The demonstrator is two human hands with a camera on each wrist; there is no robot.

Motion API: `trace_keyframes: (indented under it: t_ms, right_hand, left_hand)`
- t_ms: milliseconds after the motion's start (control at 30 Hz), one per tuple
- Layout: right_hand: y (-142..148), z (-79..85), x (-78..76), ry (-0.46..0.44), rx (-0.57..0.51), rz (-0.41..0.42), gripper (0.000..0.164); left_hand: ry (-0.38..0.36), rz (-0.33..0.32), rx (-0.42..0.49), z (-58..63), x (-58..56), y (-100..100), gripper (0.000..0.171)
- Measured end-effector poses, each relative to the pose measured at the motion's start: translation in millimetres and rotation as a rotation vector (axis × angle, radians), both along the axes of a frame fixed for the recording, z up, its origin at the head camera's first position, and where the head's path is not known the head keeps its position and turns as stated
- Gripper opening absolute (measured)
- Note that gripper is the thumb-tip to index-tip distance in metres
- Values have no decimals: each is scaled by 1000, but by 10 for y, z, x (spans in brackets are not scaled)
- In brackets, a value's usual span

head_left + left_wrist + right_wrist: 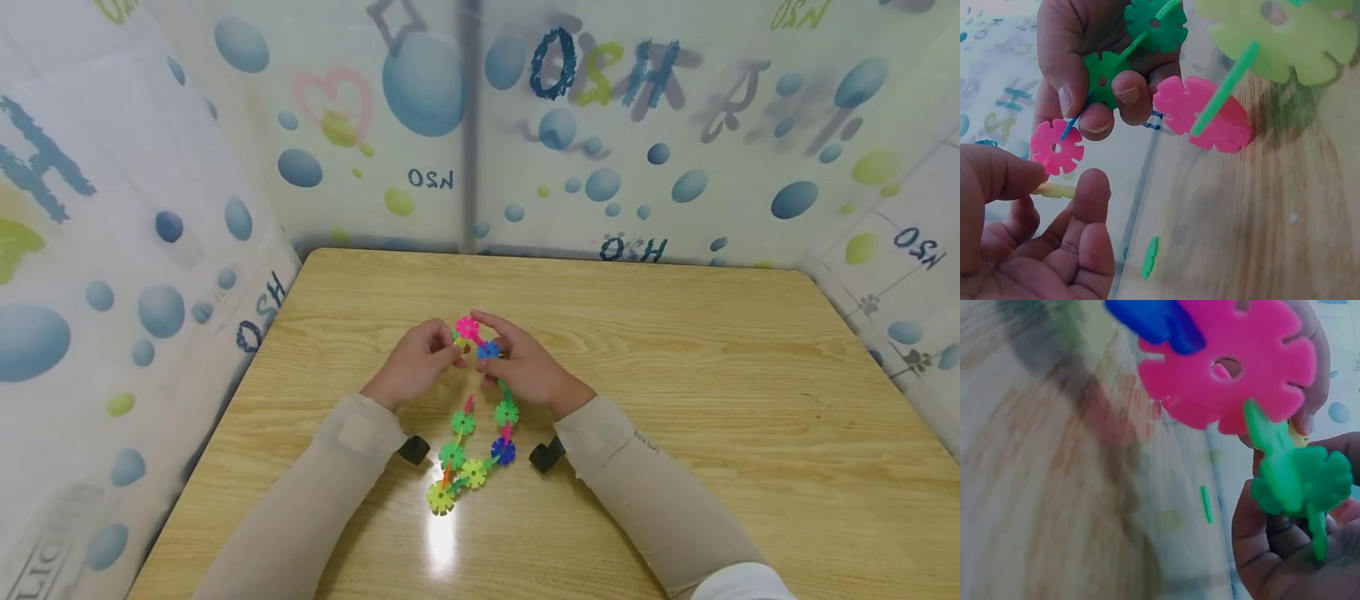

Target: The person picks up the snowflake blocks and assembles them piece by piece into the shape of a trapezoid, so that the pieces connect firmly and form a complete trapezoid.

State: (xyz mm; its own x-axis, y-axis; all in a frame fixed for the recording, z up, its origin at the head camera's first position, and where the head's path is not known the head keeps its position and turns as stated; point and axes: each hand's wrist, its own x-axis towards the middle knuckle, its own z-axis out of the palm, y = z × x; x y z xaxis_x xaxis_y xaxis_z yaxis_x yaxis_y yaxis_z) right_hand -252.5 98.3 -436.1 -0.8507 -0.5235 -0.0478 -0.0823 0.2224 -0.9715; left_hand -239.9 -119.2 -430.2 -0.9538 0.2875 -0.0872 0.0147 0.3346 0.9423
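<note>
Notched, interlocking plastic building discs form a chain. My left hand [422,360] pinches a yellow disc [1054,189], seen edge-on in the left wrist view, right beside a pink disc [467,327]. Opposite it, my right hand [528,367] grips the chain by a blue disc [489,350] and a green disc [1102,81], its thumb and fingertips pressing on them. From the right hand the chain runs nearer to me through a dark blue disc [503,451] and a yellow-green disc [440,497]. It bends back up to a reddish-pink end piece [469,404] below the hands.
The wooden table [712,375] reaches to patterned curtains [570,192] at the back and sides. In the left wrist view, a small green piece [1150,257] shows apart from the chain. Black wrist cameras [546,455] stick inward from both sleeves.
</note>
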Motion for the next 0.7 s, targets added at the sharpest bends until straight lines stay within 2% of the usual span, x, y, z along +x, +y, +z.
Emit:
trace_keyframes:
  t_ms: [133,233,367,433,500,700]
  right_hand:
    - [11,-9,0,5,-8,10,73]
    - [18,-19,-6,0,-19,25,72]
    - [22,-34,-14,-2,-29,42,73]
    - [26,-33,-14,1,-24,47,72]
    - [29,-23,-10,2,-16,47,72]
    - [15,-9,6,16,-37,71,70]
  left_hand:
    - [31,-27,-8,-9,10,2,12]
    - [34,-42,24,-11,9,3,16]
    - [-2,-35,92,-16,-1,8,36]
    - [-14,-24,99,-20,-8,9,50]
    - [-17,-11,88,-23,-13,13,56]
    - [14,19,74,-30,1,30,40]
